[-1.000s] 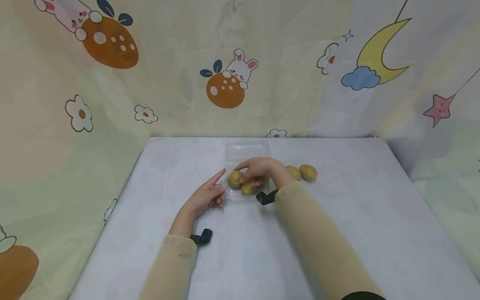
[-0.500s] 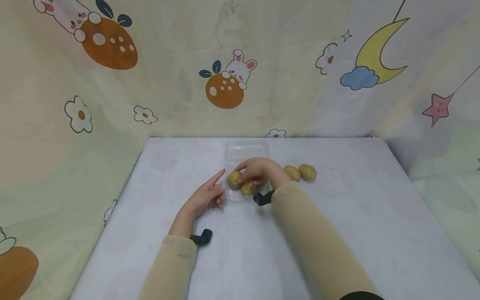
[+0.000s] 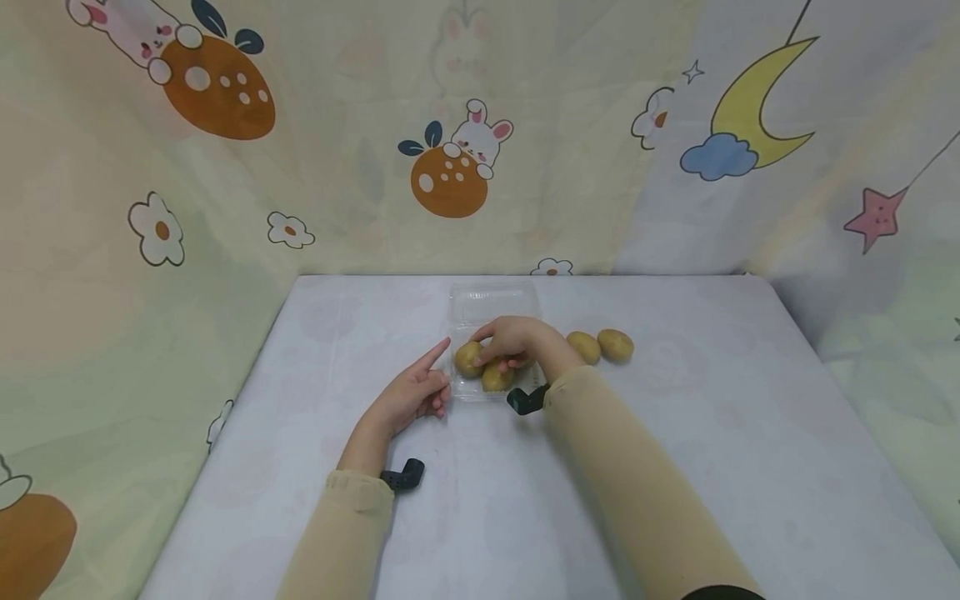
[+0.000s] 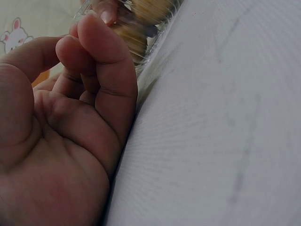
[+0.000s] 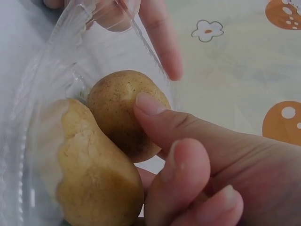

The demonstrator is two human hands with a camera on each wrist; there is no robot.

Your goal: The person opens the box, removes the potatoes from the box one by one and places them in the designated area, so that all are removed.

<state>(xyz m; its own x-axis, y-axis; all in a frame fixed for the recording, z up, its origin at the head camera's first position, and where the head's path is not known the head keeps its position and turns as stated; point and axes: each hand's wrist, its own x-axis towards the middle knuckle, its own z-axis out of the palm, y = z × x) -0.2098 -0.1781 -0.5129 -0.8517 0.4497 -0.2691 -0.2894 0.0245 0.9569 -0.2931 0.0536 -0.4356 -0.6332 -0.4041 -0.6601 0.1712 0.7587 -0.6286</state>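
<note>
In the head view, a clear plastic clamshell box (image 3: 474, 395) lies with its lid (image 3: 495, 305) folded back. Two potatoes sit in it: one at the left (image 3: 468, 360) and one nearer the front (image 3: 497, 378). My right hand (image 3: 519, 340) reaches in from the right and pinches the left potato. Its thumb (image 5: 153, 106) presses on that potato's side in the right wrist view; the front potato (image 5: 96, 179) lies beside it. My left hand (image 3: 408, 398) is at the box's left side, index finger pointing along the wall, other fingers loosely bent and holding nothing.
Right of the box, two more potatoes lie side by side on the white table, a nearer-in one (image 3: 583, 347) and an outer one (image 3: 616, 345). A patterned cloth (image 3: 337, 167) hangs behind the table's back edge. Both wrists wear small black cameras.
My right wrist has shifted slightly left, showing more of the potato beside the box. The left hand and the potatoes in the box stay nearly where they were.
</note>
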